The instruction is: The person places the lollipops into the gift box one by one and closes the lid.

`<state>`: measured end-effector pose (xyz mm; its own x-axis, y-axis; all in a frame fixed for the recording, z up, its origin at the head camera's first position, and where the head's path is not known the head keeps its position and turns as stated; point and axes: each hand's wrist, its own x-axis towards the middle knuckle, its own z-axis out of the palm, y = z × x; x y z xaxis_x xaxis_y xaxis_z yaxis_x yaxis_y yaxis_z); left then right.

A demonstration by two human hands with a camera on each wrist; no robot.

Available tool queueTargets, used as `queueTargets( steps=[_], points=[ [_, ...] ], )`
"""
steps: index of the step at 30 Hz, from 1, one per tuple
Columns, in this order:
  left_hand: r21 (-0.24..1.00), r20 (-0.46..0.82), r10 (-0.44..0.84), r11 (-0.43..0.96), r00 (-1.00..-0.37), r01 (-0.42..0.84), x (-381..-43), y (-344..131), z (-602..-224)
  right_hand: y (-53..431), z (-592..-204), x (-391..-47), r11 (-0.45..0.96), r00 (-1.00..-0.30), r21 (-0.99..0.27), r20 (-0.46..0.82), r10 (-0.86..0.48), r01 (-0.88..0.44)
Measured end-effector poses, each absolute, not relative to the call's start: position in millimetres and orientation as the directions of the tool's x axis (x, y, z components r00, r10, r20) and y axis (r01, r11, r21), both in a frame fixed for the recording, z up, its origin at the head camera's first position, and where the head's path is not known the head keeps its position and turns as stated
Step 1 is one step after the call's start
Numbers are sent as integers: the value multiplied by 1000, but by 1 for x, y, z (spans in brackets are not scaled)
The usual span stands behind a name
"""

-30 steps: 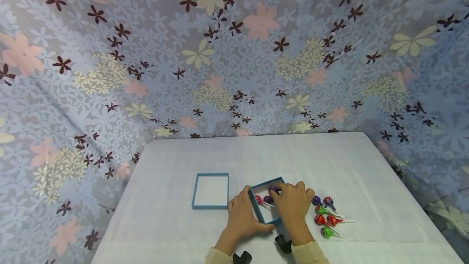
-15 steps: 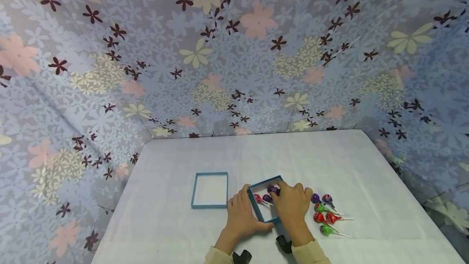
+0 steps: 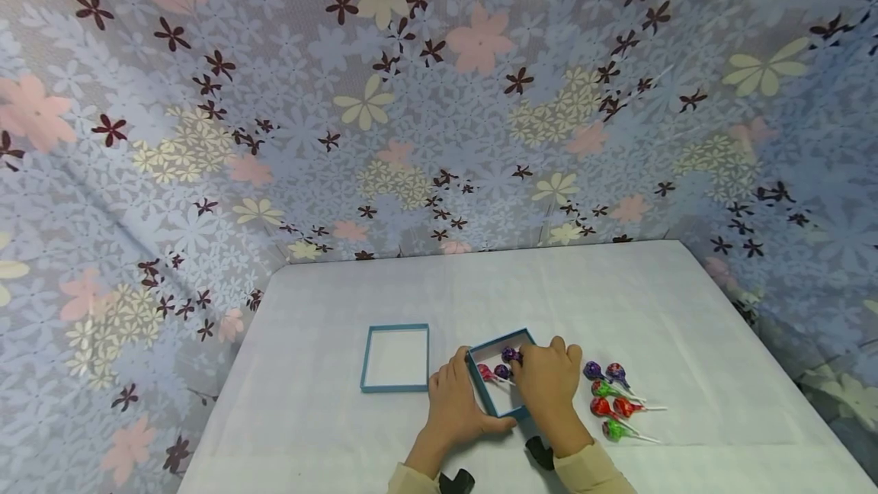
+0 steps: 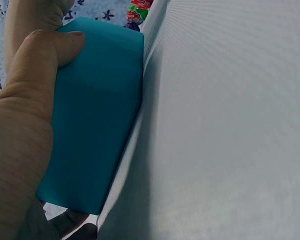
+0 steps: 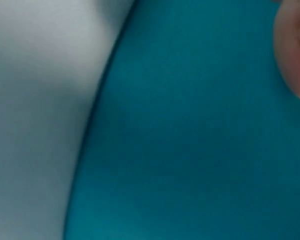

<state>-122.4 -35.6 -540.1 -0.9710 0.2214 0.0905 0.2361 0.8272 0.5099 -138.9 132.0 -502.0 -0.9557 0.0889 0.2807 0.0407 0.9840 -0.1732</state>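
My left hand [image 3: 454, 400] grips the blue box [image 3: 482, 391] from its left and near sides. In the left wrist view the thumb [image 4: 72, 46] presses the teal side wall, with fingertips showing at the far end. Inside the box lie a pink lollipop [image 3: 484, 372] and purple lollipops [image 3: 502, 372], their sticks partly visible. My right hand [image 3: 549, 378] reaches over the right wall into the box. Its thumb and forefinger pinch a purple lollipop, mostly hidden by the fingers. The right wrist view shows mainly the teal wall [image 5: 190, 125] and one fingertip [image 5: 295, 55].
A shallow blue-edged lid [image 3: 395, 388] lies left of the box, hollow side up. Right of my right hand, several lollipops [image 3: 614, 430] in green, red and purple wrappers lie on the white tabletop [image 3: 329, 433]. Flower-patterned cloth [image 3: 439, 136] rises behind and at both sides.
My right fingers have shifted slightly within the box around the purple lollipop, and the right wrist has edged rightward. The left hand, box and lid stay in place; the head view moves a little.
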Motion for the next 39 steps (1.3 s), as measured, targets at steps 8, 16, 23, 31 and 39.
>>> queueTargets(
  steps=[8,16,23,31,39],
  points=[
    [506,91,221,830,-971,237,-122,-35,-538,133,-499,-143,997,-979,-72,204,19,5],
    [509,75,218,831,-973,225,-122,-35,-542,131,-498,-145,999,-983,-33,185,-21,-27],
    [503,84,215,834,-973,228,-121,-35,-542,132,-499,-145,999,-977,-44,213,-23,-33],
    [502,80,218,834,-973,228,-122,-34,-542,133,-501,-145,997,-978,-61,204,-32,-45],
    [510,82,219,829,-972,230,-122,-33,-542,137,-499,-142,987,-968,-150,250,-23,-62]
  ],
)
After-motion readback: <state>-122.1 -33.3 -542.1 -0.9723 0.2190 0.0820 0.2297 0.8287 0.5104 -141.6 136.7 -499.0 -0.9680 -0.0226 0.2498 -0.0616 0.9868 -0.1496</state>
